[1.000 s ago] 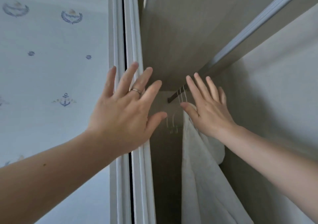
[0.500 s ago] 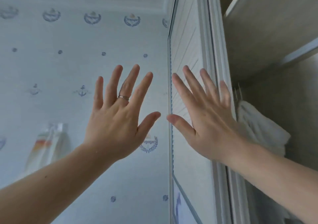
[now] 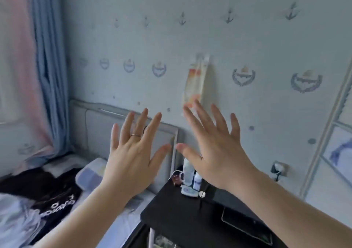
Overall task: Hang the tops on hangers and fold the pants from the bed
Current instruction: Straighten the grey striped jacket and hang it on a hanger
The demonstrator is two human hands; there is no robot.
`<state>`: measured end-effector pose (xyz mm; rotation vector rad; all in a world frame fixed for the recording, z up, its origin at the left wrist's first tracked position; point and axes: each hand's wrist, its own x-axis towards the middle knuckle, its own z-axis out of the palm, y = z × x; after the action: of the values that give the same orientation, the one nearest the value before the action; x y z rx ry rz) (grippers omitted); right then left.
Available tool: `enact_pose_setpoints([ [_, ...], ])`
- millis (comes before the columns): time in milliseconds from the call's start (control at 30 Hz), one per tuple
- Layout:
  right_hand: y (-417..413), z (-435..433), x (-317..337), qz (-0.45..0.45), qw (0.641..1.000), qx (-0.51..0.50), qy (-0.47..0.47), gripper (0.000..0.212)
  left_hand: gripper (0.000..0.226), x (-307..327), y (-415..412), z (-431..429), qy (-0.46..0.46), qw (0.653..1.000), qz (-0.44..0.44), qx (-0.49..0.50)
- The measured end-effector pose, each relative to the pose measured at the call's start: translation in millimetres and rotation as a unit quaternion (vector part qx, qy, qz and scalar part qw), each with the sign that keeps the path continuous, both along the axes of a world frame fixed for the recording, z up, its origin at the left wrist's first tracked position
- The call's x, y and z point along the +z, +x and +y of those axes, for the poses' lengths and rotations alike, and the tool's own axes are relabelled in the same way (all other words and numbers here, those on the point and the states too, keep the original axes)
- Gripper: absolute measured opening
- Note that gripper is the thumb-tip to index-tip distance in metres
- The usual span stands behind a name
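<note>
Both of my hands are raised in front of me with fingers spread and nothing in them. My left hand (image 3: 133, 152), with a ring on it, is just left of my right hand (image 3: 215, 146); their thumbs nearly meet. On the bed (image 3: 122, 226) at the lower left lies a black top with white lettering (image 3: 55, 204). A light grey-white garment (image 3: 13, 221) lies partly over it at the left edge. No hanger is in sight.
A black bedside table (image 3: 182, 221) stands right of the bed with small bottles (image 3: 190, 173) near its back edge. Behind it are the grey headboard (image 3: 99, 125), the anchor-patterned wall, and a wall socket (image 3: 278, 168). Blue curtains (image 3: 51, 66) hang at the left. The wardrobe door (image 3: 339, 148) frames the right edge.
My view has swung left and down from the wardrobe interior to the bed and bedside table. Both hands stay raised, spread and empty throughout.
</note>
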<state>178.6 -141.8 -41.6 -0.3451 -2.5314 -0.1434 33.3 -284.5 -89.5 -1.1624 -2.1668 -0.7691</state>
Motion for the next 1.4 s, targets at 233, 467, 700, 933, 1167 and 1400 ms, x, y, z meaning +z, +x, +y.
enact_pose_setpoints([
  [233,-121.6,-128.9,-132.7,-0.13,0.981,0.101,-0.098,0.076,0.074,-136.4,-59.7,-164.3,-0.084,0.975,-0.154,0.139],
  [467,-193.9,-227.0,-243.5,-0.25,0.936,0.186,-0.162,0.079,0.077,-235.6,-88.8,-273.5,-0.137,0.923,-0.274,0.233],
  [700,-271.5,-281.5,-329.2,-0.351,0.877,0.237,-0.226,0.073,0.071,-315.1,-138.7,-334.9,-0.171,0.857,-0.382,0.302],
  [933,-395.9,-295.3,-371.6,-0.423,0.839,0.243,-0.241,0.07,0.065,-358.4,-230.7,-370.8,-0.153,0.784,-0.478,0.366],
  [1167,-495.7,-341.7,-401.7,-0.493,0.79,0.308,-0.197,0.067,0.062,-387.6,-288.1,-433.5,-0.091,0.714,-0.536,0.441],
  [1400,-533.7,-440.7,-439.3,-0.552,0.743,0.356,-0.125,0.068,0.059,-431.2,-277.4,-522.9,-0.057,0.656,-0.582,0.477],
])
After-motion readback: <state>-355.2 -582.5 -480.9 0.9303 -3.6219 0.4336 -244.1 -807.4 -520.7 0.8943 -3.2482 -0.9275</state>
